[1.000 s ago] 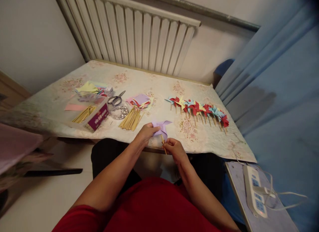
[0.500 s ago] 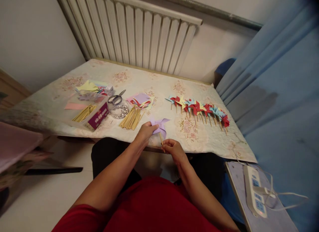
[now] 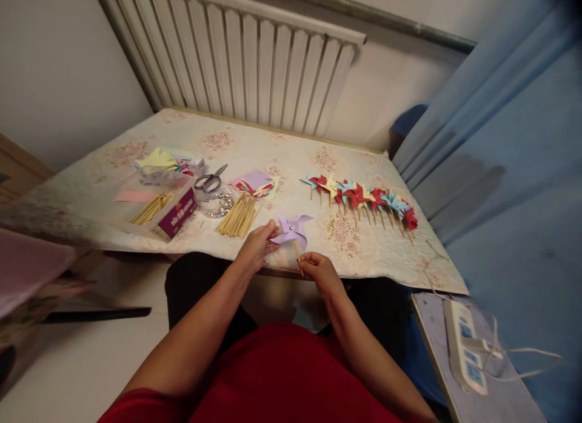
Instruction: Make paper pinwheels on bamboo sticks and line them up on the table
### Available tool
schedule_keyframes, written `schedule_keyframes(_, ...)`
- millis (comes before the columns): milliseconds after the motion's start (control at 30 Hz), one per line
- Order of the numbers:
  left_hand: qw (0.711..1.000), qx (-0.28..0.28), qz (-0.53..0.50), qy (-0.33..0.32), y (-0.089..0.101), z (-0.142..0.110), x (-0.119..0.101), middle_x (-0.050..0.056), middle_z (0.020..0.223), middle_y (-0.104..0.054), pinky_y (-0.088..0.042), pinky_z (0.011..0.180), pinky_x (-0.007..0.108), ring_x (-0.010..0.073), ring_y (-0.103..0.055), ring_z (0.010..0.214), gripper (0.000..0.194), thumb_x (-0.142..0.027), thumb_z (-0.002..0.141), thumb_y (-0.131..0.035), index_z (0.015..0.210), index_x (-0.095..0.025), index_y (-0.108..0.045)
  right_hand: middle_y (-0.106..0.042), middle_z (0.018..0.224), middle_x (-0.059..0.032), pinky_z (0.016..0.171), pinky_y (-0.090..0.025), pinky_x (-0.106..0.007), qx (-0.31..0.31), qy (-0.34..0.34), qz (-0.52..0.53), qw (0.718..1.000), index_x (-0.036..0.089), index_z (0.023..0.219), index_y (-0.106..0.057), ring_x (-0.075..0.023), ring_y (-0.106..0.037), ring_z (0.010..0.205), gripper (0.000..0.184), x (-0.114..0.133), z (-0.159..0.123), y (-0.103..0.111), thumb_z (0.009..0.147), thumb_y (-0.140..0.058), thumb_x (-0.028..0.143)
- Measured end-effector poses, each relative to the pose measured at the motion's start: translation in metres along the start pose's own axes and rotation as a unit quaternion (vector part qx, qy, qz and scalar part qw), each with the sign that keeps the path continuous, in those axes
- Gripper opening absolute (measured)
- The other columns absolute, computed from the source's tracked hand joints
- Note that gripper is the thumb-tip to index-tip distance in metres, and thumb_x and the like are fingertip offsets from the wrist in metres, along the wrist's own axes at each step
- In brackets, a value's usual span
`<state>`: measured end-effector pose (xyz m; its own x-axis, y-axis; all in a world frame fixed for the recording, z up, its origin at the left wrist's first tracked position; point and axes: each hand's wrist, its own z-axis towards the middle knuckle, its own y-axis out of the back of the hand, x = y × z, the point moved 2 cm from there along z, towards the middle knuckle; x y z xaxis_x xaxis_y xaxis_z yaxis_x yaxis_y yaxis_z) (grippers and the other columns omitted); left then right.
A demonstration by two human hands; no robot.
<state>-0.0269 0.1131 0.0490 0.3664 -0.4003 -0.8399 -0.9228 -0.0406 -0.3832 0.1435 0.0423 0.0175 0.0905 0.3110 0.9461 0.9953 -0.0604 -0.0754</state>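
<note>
A lilac paper pinwheel (image 3: 295,229) with a silvery pin at its centre is held up near the table's front edge. My right hand (image 3: 318,271) pinches its thin wooden stick between thumb and fingers. Just left of the blades is my left hand (image 3: 259,247), thumb and fingers apart, with one blade tip close to them; whether it touches is hard to tell. Beyond my left hand lie a bundle of wooden sticks (image 3: 237,217) and a pile of coloured paper squares (image 3: 257,182).
Several finished pinwheels (image 3: 357,196) lie in a row at the right. Scissors (image 3: 211,179), a round dish of pins (image 3: 216,203) and a plastic box (image 3: 175,214) with sticks stand at the left. A power strip (image 3: 464,347) rests on a side stand at the lower right.
My left thumb has come off the pinwheel's centre, and the hand has drawn back left with its fingers parted. The pin now shows. My right hand still holds the stick.
</note>
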Motion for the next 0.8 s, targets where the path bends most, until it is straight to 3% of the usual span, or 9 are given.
schedule_keyframes(233, 0.999, 0.027, -0.008, 0.041, 0.006, 0.002, 0.015, 0.003, 0.067, -0.062, -0.048, 0.058, 0.020, 0.0094, -0.058, 0.056, 0.025, -0.026, 0.065, -0.075, 0.080, -0.012, -0.061, -0.062, 0.058, 0.0012, 0.051, -0.030, -0.024, -0.012, -0.005, 0.006, 1.000, 0.018, 0.074, -0.063, -0.0091, -0.045, 0.048, 0.021, 0.002, 0.000, 0.002, 0.058, -0.069, 0.030)
schedule_keyframes(800, 0.995, 0.017, 0.041, 0.092, -0.011, 0.006, 0.014, -0.001, 0.057, -0.056, -0.045, 0.047, 0.020, 0.0057, -0.047, 0.043, 0.018, -0.021, 0.069, -0.066, 0.067, -0.015, -0.050, -0.063, 0.057, 0.0017, 0.050, -0.029, -0.023, -0.025, -0.004, 0.003, 1.000, 0.018, 0.074, -0.062, -0.0087, -0.044, 0.047, 0.022, 0.000, 0.006, 0.014, 0.058, -0.067, 0.031)
